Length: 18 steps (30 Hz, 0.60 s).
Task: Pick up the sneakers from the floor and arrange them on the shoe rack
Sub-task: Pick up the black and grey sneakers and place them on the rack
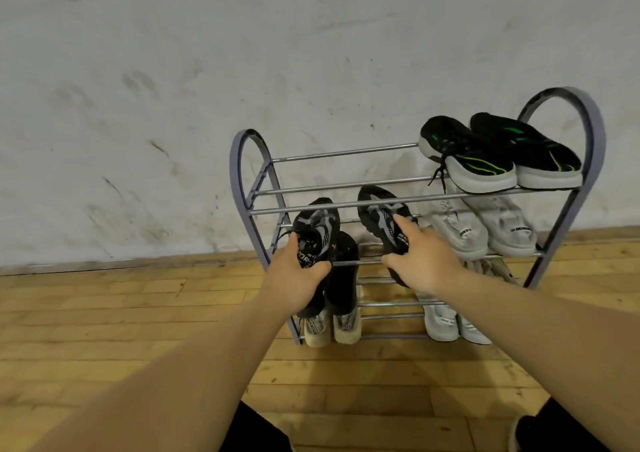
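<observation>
Wears black legwear (258, 431), seen only at the knees; black shoe (519, 432) with pale sole edge on one foot; both forearms (194, 365) bare up to frame edge

Both hands (360, 273) grip blk sneakers (349, 226) at rack (346, 205).

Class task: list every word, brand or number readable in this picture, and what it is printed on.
"FOR": on the left black sneaker, held by the left hand; further letters unclear.
Print on the right black sneaker, held by the right hand: blurred.
Tongue labels on the white sneakers: blurred.
Print on the cream heels, bottom left: blurred.
</observation>
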Each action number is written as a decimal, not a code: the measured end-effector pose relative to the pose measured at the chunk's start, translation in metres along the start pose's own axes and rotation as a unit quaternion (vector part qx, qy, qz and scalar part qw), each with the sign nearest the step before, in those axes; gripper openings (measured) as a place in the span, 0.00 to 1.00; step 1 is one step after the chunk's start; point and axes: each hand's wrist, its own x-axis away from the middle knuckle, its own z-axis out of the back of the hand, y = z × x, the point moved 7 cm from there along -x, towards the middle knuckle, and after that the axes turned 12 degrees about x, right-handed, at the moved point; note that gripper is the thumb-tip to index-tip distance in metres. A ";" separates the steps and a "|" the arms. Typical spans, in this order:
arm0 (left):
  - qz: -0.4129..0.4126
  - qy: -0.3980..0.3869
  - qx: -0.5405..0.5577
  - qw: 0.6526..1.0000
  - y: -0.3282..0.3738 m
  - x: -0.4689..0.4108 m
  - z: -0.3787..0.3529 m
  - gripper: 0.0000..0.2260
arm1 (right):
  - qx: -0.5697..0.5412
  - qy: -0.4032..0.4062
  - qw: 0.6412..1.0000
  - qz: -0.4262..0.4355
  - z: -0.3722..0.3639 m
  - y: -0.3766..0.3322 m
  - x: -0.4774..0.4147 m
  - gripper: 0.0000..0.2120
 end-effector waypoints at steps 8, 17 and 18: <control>-0.005 0.040 0.005 0.999 -0.002 -0.058 -0.032 0.40 | -0.047 0.039 0.997 -0.041 -0.008 0.003 -0.054 0.37; 0.101 -0.086 -0.192 0.972 -0.032 -0.109 -0.085 0.50 | 0.072 -0.105 0.989 -0.078 -0.038 0.022 -0.095 0.54; 0.113 -0.098 -0.221 0.964 -0.036 -0.110 -0.088 0.51 | 0.069 -0.121 0.988 -0.071 -0.043 0.024 -0.097 0.56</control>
